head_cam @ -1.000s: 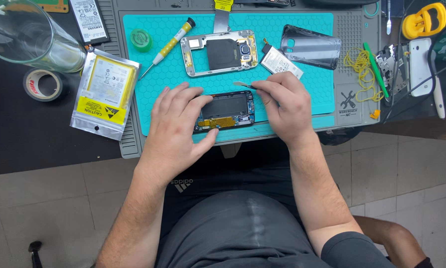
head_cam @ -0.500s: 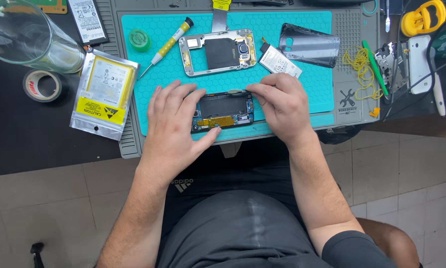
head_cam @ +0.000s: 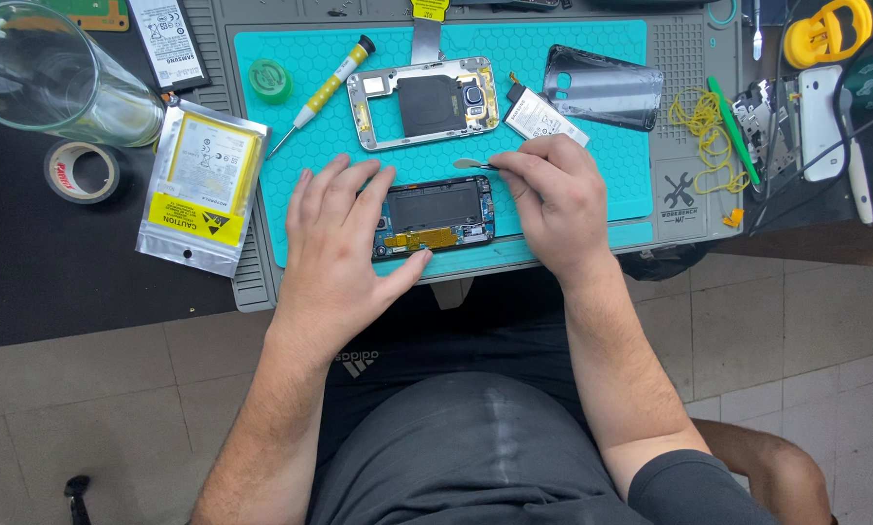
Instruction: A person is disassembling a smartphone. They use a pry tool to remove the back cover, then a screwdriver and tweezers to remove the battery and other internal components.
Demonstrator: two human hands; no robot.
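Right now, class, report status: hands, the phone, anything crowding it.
Left hand flat on the opened phone. Right hand pinching a thin metal tool at its top edge. Phone frame close behind.

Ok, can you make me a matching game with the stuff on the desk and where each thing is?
Things:
1. glass
2. screwdriver
3. tape roll
4. open phone

Places:
A. between the two hands
B. top left corner, lying on its side
C. on the dark desk, just below the glass
D. on the teal mat, left of the phone frame

Pairs: 1-B, 2-D, 3-C, 4-A
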